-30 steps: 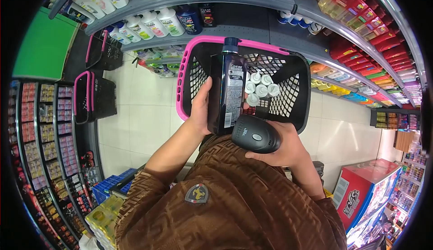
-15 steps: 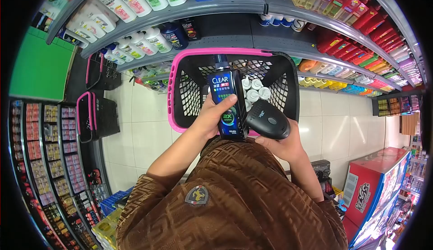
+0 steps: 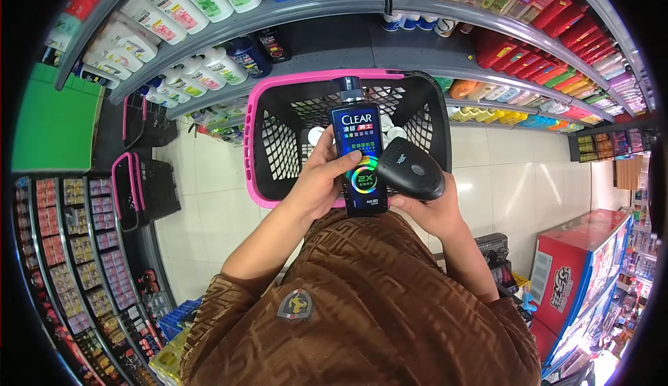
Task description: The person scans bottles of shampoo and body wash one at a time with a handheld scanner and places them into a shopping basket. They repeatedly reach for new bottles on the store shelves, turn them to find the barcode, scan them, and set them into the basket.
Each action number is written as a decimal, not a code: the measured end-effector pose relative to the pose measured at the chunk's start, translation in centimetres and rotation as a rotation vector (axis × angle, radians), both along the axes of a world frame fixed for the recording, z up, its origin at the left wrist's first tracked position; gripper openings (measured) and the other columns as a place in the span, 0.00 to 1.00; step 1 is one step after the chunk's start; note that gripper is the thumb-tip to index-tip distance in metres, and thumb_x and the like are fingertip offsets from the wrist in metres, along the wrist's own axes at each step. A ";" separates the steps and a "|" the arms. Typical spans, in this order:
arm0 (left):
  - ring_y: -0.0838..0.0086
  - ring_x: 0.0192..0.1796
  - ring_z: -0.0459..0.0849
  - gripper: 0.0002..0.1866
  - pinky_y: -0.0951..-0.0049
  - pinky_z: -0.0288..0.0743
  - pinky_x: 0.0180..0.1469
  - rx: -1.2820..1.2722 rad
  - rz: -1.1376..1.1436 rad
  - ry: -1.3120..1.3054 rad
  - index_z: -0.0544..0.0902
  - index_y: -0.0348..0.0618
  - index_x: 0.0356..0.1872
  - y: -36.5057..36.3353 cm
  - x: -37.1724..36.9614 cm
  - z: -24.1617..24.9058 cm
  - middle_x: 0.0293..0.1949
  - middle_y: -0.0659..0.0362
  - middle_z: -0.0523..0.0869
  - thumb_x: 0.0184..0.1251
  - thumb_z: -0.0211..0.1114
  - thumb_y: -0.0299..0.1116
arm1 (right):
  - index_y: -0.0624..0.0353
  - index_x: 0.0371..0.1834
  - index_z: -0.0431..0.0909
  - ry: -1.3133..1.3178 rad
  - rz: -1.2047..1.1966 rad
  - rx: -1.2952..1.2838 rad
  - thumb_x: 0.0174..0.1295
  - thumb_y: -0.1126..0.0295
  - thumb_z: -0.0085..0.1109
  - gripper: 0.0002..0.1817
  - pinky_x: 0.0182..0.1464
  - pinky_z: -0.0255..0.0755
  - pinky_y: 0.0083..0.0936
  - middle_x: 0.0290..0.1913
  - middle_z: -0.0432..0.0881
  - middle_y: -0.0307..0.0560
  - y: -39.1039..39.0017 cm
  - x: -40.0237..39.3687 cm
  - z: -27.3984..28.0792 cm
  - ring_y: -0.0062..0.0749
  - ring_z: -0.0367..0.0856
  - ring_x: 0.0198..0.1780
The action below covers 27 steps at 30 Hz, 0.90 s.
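Observation:
My left hand [image 3: 321, 177] is wrapped round a dark blue CLEAR shampoo bottle [image 3: 359, 149], its thumb across the front label. The bottle stands nearly upright in view, its label turned up towards me. In my right hand [image 3: 433, 205] is a black handheld scanner [image 3: 412, 169], close against the bottle's right side. Both are held over a black basket with a pink rim [image 3: 252, 135]. White-capped bottles [image 3: 395, 133] lie inside the basket, partly hidden behind the shampoo bottle and the scanner.
Shelves [image 3: 306, 11] of shampoo bottles run across the top. More pink-handled baskets [image 3: 156, 184] stand at the left, beside racks of small packets [image 3: 90, 247]. A red and blue freezer [image 3: 563, 274] is at the lower right.
The bottle has turned so its front label faces me more fully, and it has shifted slightly right over the basket. Fewer white caps show. The shelves and basket have moved left in view.

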<state>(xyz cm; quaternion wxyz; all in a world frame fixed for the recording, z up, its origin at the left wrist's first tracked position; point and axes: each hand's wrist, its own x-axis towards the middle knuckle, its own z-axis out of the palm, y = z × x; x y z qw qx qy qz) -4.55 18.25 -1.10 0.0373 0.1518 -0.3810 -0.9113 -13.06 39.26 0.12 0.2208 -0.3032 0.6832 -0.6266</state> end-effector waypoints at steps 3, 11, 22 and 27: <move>0.66 0.65 0.80 0.28 0.61 0.72 0.70 0.046 -0.002 -0.040 0.67 0.43 0.71 0.1 -0.2 0.6 0.62 0.54 0.81 0.72 0.64 0.24 | 0.64 0.49 0.84 0.003 0.005 0.031 0.55 0.67 0.82 0.22 0.47 0.80 0.24 0.40 0.90 0.43 0.6 -0.2 -0.2 0.20 0.86 0.41; 0.66 0.62 0.83 0.26 0.60 0.75 0.67 -0.011 0.042 -0.050 0.69 0.43 0.70 0.9 -0.3 1.5 0.59 0.55 0.82 0.73 0.64 0.28 | 0.65 0.50 0.84 -0.088 -0.031 -0.029 0.58 0.69 0.80 0.20 0.47 0.80 0.23 0.41 0.90 0.42 1.3 0.1 0.0 0.20 0.85 0.42; 0.64 0.48 0.90 0.30 0.61 0.85 0.52 0.278 -0.022 -0.056 0.80 0.44 0.62 -0.2 0.7 1.1 0.48 0.53 0.90 0.81 0.47 0.59 | 0.66 0.50 0.80 -0.071 -0.049 -0.141 0.62 0.64 0.76 0.21 0.36 0.74 0.19 0.32 0.83 0.36 1.4 1.1 -1.6 0.16 0.78 0.33; 0.63 0.49 0.90 0.30 0.61 0.85 0.52 0.291 0.004 -0.031 0.80 0.44 0.62 -0.9 1.7 0.7 0.49 0.52 0.90 0.81 0.47 0.59 | 0.66 0.50 0.81 -0.092 -0.007 -0.088 0.59 0.63 0.79 0.23 0.39 0.75 0.20 0.34 0.85 0.38 0.9 1.6 -1.8 0.16 0.79 0.35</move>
